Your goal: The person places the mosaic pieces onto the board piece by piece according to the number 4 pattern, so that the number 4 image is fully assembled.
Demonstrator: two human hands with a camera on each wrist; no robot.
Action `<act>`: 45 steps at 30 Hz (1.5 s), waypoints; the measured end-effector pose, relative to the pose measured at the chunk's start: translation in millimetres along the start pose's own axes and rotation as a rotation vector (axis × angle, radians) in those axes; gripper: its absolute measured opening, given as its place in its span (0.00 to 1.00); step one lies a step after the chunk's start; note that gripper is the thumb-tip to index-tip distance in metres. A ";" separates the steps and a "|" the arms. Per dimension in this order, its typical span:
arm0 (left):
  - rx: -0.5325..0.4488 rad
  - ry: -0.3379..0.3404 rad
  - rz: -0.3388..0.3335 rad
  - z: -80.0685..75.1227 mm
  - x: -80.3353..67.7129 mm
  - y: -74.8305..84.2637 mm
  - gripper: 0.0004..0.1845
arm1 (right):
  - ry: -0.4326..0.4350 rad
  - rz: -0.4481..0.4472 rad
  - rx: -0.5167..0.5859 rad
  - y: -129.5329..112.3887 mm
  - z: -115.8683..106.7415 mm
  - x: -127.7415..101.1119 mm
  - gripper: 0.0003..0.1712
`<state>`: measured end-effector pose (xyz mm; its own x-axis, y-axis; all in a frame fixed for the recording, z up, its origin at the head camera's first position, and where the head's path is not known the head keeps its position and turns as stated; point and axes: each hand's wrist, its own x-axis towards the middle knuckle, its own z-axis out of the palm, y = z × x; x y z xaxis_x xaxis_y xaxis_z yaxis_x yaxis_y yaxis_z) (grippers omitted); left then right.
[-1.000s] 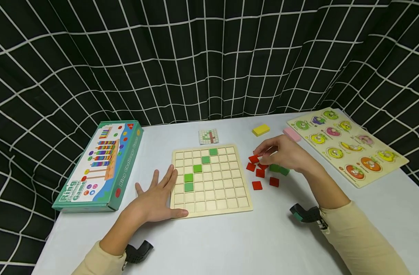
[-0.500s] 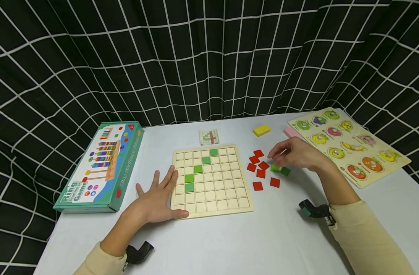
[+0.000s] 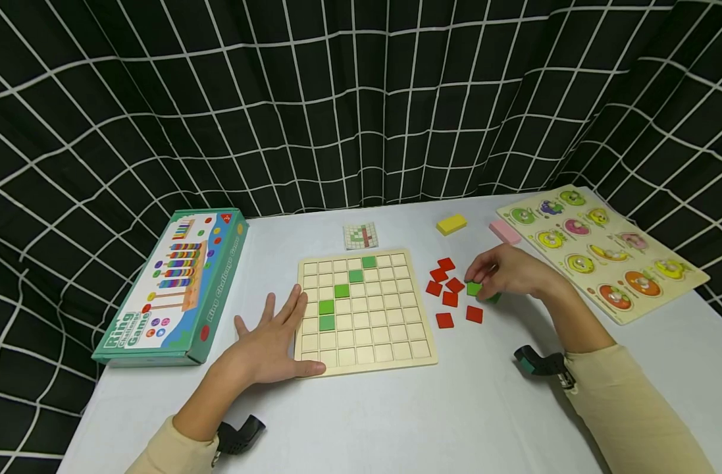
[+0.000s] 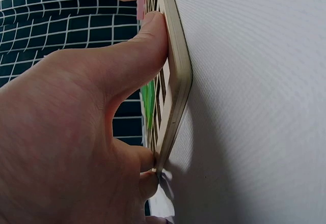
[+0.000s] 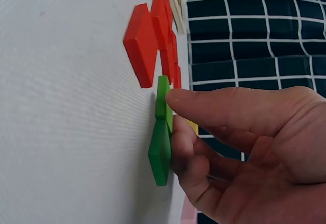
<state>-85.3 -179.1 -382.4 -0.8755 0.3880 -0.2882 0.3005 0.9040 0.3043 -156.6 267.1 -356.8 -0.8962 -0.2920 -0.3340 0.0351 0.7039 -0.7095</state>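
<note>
A wooden grid board [image 3: 366, 359] lies mid-table with several green tiles set in a diagonal [image 3: 340, 290]. My left hand [image 3: 274, 336] lies flat against the board's left edge, thumb along its front corner; the left wrist view shows the thumb [image 4: 147, 40] pressed to the board's rim [image 4: 175, 81]. Right of the board lie several loose red tiles [image 3: 449, 298] and two green tiles. My right hand [image 3: 478, 280] is curled over them, thumb and fingers pinching a green tile [image 3: 474, 288] that lies on the table. In the right wrist view the green tiles [image 5: 160, 158] sit under the fingertips, red tiles [image 5: 140, 46] beyond.
A teal ring-game box [image 3: 171, 283] lies at the left. A small pattern card [image 3: 359, 236] sits behind the board. A yellow block [image 3: 451, 224], a pink block [image 3: 505, 232] and a fruit peg puzzle [image 3: 603, 253] lie at the right. A black grid curtain stands behind.
My right hand has moved from the red tiles to the right and lowered onto the green tiles. The left hand and the board have stayed put.
</note>
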 end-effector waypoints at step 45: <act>-0.019 0.001 0.000 -0.8 -0.9 1.0 0.70 | 0.135 0.030 -0.065 -9.4 2.9 -2.2 0.16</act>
<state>-84.4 -178.7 -381.1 -0.8758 0.3875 -0.2877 0.2930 0.9006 0.3210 -153.6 259.2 -351.2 -0.9466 -0.1834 -0.2653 0.0384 0.7526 -0.6573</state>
